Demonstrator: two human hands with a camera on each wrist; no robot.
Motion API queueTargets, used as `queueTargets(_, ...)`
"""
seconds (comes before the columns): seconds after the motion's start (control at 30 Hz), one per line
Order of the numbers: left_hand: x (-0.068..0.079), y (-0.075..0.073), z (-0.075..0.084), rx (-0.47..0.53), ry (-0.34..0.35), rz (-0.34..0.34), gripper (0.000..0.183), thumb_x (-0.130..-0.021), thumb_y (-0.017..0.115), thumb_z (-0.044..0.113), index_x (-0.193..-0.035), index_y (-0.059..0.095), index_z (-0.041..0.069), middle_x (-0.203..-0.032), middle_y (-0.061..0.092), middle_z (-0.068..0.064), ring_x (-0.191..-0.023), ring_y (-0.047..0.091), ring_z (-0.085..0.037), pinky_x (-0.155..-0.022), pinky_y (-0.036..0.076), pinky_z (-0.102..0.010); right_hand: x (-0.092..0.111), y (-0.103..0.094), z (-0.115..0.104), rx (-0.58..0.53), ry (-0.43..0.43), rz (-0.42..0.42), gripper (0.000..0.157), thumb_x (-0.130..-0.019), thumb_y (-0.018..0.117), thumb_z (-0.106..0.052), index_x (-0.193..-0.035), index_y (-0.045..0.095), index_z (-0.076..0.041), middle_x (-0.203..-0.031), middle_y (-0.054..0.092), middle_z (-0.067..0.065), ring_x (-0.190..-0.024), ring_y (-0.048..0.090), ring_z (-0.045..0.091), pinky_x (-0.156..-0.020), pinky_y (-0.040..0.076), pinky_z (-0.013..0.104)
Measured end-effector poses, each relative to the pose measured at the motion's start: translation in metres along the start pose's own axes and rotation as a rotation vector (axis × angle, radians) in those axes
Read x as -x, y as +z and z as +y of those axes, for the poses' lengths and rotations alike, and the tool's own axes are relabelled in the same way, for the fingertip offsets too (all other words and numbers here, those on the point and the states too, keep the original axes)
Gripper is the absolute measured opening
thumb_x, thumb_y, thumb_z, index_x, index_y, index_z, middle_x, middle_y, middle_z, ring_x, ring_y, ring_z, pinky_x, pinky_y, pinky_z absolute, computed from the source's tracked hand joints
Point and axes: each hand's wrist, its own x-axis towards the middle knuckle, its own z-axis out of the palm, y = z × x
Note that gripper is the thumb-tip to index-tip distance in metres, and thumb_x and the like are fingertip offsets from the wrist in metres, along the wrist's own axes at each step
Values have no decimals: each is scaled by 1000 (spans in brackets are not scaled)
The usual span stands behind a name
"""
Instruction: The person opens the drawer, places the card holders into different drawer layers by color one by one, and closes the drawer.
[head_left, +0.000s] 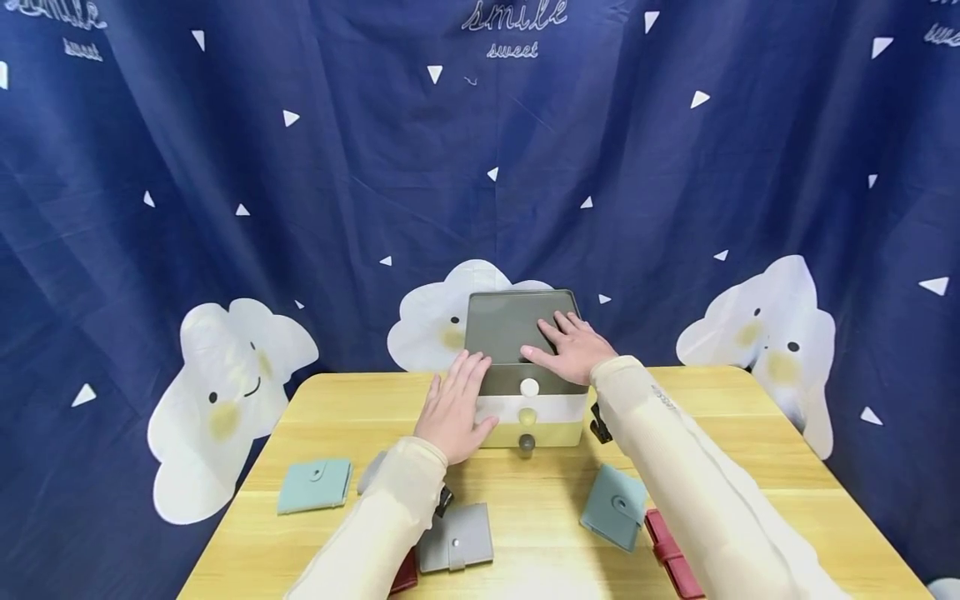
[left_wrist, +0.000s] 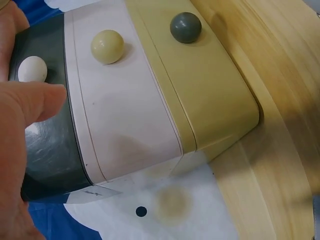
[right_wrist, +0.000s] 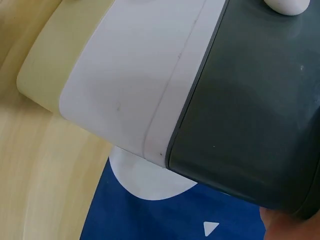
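Observation:
A small three-drawer storage box (head_left: 542, 408) stands at the back of the table, its fronts dark grey, white and yellow from top to bottom, with round knobs. My right hand (head_left: 576, 350) rests on the right part of the grey top with fingers spread. At the box's left front edge is my left hand (head_left: 453, 408), fingers straight and pointing up along the side. In the left wrist view the thumb (left_wrist: 45, 102) lies before the dark top drawer, below its white knob (left_wrist: 33, 69). The right wrist view shows the drawer fronts (right_wrist: 135, 75) and only part of the hand.
On the wooden table (head_left: 540, 500) lie snap wallets: a light blue one (head_left: 315, 485) left, a grey one (head_left: 456, 537) in front, a teal one (head_left: 615, 507) and a red one (head_left: 672, 554) right. Sleeves partly cover other pieces. A blue curtain (head_left: 375, 167) hangs behind.

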Motion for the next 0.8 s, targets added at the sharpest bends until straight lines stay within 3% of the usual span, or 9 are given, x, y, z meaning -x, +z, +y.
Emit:
queueTargets(0.17,1,0,3,-51,-3,27,90,-83,70,42,-153,18,18,-157,20,-1,-147,2,-16,-106,25,-63,-3,1,1,37,-17,-6,97,-82,17,-84,-154,22,-19,-159,12,16,-146,5,34,-116,7,51)
queueTargets(0.5,4,5,9,-72,9,64,91,-82,71,40,-152,19,14,-157,22,-5,-147,8,-21,-104,27,-65,0,5,15,112,-172,80,90,-90,22,-75,-150,32,-8,-155,28,14,-144,21,30,-116,15,46)
queueTargets(0.67,3,6,11,-42,7,124,89,-82,72,37,-152,23,10,-158,20,-7,-147,7,-23,-108,26,-60,-4,6,16,149,-178,78,91,-90,17,-76,-151,28,-9,-156,25,13,-144,19,28,-117,14,45)
queueTargets(0.8,5,10,16,16,22,215,81,-83,70,33,-149,31,6,-157,22,-12,-146,12,-27,-112,25,-51,-5,6,15,162,-170,63,90,-91,16,-75,-151,27,-10,-156,24,12,-145,18,28,-117,13,44)
